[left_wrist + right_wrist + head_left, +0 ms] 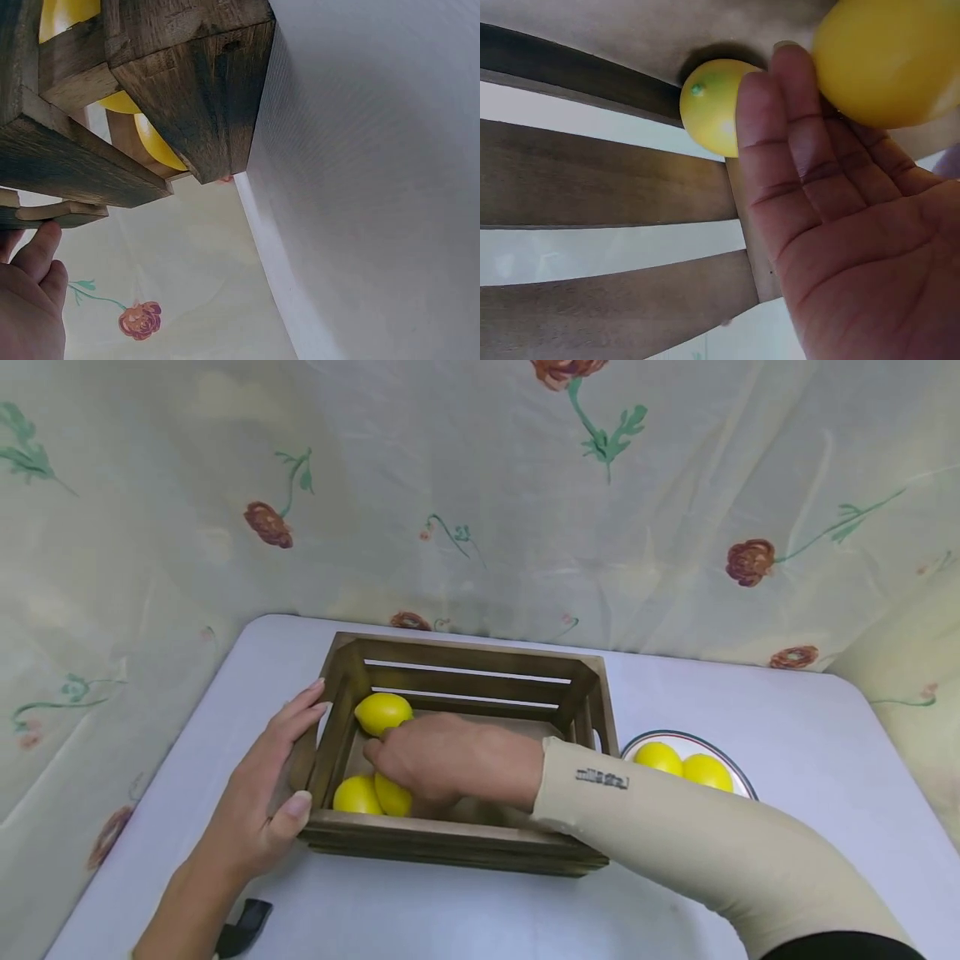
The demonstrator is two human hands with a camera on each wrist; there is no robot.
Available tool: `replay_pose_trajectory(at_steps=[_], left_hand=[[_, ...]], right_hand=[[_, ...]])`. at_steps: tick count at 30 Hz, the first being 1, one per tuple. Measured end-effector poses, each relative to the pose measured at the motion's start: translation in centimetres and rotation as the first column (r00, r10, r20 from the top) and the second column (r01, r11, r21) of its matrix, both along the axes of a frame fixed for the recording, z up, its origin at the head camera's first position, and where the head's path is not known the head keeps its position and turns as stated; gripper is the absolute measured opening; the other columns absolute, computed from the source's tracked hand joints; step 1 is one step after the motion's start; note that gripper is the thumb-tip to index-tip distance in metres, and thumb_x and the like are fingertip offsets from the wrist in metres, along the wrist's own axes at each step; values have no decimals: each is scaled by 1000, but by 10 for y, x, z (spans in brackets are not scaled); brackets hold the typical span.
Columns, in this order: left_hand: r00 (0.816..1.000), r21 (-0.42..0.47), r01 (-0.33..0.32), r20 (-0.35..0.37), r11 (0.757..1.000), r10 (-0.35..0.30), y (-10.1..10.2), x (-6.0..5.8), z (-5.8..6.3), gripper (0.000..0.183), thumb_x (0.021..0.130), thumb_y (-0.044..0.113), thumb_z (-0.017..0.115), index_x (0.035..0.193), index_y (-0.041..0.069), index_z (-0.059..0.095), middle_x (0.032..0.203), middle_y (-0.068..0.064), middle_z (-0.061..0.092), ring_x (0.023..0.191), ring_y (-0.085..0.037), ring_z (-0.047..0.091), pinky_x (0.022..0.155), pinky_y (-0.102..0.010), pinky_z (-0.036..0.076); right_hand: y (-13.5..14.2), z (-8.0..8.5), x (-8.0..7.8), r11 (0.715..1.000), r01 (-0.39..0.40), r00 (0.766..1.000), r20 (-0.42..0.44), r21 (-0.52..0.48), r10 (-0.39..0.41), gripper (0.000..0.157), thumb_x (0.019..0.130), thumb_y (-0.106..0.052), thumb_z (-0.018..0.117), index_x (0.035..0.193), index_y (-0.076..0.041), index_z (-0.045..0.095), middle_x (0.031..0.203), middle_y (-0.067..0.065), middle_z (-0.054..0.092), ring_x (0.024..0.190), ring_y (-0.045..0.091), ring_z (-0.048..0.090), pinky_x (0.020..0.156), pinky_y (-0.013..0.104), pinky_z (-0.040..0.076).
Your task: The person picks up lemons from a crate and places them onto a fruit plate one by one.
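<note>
My left hand (258, 785) rests against the left end of a brown slatted wooden crate (450, 839), thumb near its front corner. In the left wrist view its fingers touch a slat at the handle cutout. Inside the crate, my right hand (450, 756) reaches down with fingers fairly straight. One lemon (382, 713) lies by the left wall toward the back. Two more, a lemon (357, 796) and a lemon (392, 795), sit at the front left. In the right wrist view a large lemon (892, 60) lies against the fingers; a green-tipped lemon (712, 105) is beyond the fingertips. The thumb is hidden there.
A white plate (633, 743) with a dark rim holds two visible lemons (708, 772) right of the crate, partly behind the right sleeve. A black curved object (246, 927) lies by the left forearm. Flowered cloth (480, 468) hangs behind the white table (810, 760).
</note>
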State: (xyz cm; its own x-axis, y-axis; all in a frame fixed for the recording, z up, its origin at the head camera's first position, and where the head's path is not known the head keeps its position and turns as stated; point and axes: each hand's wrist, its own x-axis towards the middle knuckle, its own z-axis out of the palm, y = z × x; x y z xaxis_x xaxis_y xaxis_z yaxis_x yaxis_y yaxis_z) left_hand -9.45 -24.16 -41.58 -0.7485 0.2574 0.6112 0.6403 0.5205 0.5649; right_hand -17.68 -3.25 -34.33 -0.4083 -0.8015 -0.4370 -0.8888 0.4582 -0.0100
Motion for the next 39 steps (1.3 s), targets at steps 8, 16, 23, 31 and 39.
replay_pose_trajectory(at_steps=[8,16,23,31,39], left_hand=[[1000,-2,3,-16,1000,-3,0,-1,-1,76,103,56,41,155,0,43,166,-16,35,152,-32,35,124,-33,21],[1000,2,0,-20,1000,0,1,-1,-1,77,103,57,40,155,0,43,166,-16,36,152,-33,35,124,-33,22],[1000,3,-2,-14,1000,2,1,1,0,77,104,59,39,156,1,43,166,-16,36,152,-33,35,124,-33,22],[1000,-9,-3,-12,1000,3,2,1,0,79,104,60,38,156,1,42,167,-16,35,152,-33,34,125,-33,21],[1000,-1,2,-17,1000,-2,1,1,0,77,104,57,39,156,0,42,166,-17,36,152,-33,35,124,-32,22]], right_hand=[[4,12,-7,1000,29,999,-23,3,-29,77,83,-51,82,143,-12,54,109,-2,62,87,15,59,75,30,53],[18,28,-10,998,68,996,-52,1,-67,73,82,-52,84,137,-12,57,114,0,64,87,14,60,74,31,56],[31,43,-8,997,49,996,-67,-57,-53,65,82,-48,84,130,-12,58,105,-2,61,85,16,58,69,30,52],[61,70,-2,982,94,994,-39,-164,-102,68,81,-48,87,129,-13,55,104,-4,59,88,15,57,71,30,53],[110,86,8,918,95,993,-27,-384,-114,69,80,-44,88,133,-12,57,118,-2,62,98,15,59,84,32,55]])
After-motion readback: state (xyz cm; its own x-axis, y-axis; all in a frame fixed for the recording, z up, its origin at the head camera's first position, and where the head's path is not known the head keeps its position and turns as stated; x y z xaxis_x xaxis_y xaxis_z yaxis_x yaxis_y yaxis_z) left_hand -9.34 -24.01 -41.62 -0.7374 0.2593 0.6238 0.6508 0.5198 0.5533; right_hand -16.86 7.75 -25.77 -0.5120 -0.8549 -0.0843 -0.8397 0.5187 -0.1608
